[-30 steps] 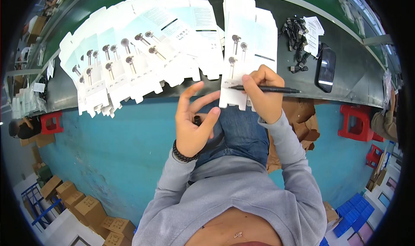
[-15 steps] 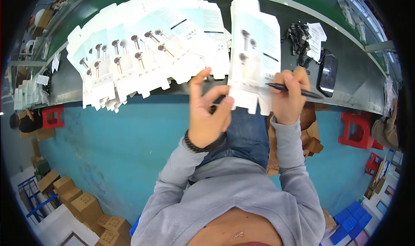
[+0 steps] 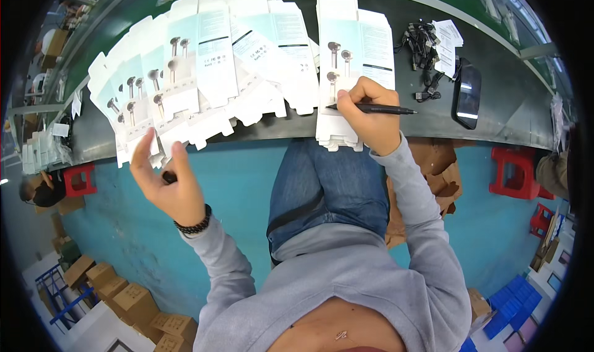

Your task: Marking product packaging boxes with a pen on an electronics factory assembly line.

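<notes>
A black pen (image 3: pixel 387 109) is gripped in my right hand (image 3: pixel 374 114), its tip at the lower part of a stack of flat white and pale-blue cartons (image 3: pixel 375 36) printed with earbuds. To the left, more of these flat cartons lie in an overlapping fan (image 3: pixel 213 49). My left hand (image 3: pixel 170 188) is by the fan's lower left edge, thumb and forefinger spread apart. A small dark thing (image 3: pixel 168 177) shows at its curled fingers; what it is I cannot make out. Whether the left fingertips touch a carton is unclear.
Right of the stack lie bundled black cables (image 3: pixel 422 49), white paper slips (image 3: pixel 447 46) and a dark phone (image 3: pixel 467 97). Brown paper (image 3: pixel 433 166) is below the table edge. A red stool (image 3: pixel 513 172) stands at right, cardboard boxes (image 3: pixel 133 299) at lower left.
My left hand has moved from beside the stack far left to the fan. My right hand has shifted left with the pen, over the stack. Cartons in the fan lie differently.
</notes>
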Tool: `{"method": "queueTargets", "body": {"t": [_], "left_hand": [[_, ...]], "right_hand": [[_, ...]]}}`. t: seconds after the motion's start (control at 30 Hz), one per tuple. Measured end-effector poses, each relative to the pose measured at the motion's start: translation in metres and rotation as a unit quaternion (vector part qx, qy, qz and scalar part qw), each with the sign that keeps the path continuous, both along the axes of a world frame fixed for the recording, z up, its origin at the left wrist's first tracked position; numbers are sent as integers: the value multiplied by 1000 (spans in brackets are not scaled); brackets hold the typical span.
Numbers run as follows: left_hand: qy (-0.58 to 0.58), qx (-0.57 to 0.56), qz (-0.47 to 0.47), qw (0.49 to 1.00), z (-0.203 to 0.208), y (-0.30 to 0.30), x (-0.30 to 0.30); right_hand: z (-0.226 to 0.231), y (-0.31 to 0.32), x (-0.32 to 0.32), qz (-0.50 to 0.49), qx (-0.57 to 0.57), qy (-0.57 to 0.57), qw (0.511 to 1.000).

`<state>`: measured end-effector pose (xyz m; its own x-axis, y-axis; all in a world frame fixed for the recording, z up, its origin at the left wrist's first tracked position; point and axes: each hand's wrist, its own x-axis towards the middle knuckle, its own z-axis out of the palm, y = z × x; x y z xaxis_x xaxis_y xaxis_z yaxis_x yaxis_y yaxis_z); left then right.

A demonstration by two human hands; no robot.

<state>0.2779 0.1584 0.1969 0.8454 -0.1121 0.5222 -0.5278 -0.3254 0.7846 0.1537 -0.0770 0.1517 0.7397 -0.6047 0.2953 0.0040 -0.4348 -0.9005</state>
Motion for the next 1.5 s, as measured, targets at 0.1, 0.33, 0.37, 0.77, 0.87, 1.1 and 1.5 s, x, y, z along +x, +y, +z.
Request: {"method": "queueTargets", "body": {"t": [0.1, 0.33, 0.37, 0.77, 0.87, 1.1, 1.5], "left_hand": [[87, 49, -142, 985, -8, -14, -29], [339, 16, -374, 863, -27, -61, -70], [340, 16, -374, 863, -28, -64, -72], [237, 120, -370, 890, -24, -68, -82], [163, 154, -370, 902, -27, -67, -86], [419, -137, -361, 822, -31, -94, -81], [268, -136, -178, 937, 12, -33, -17]], "right_hand": [[-3, -1, 0, -2, -39, 8, 999], [-2, 1, 2, 5, -54, 18, 998], [-1, 2, 1, -13, -30, 10, 999], [-9, -5, -8, -24, 110, -65, 991], [-9, -5, -9, -32, 121, -81, 989], [2, -6, -17, -7, 235, -171, 957], [21, -16, -12, -25, 173, -218, 960]]}}
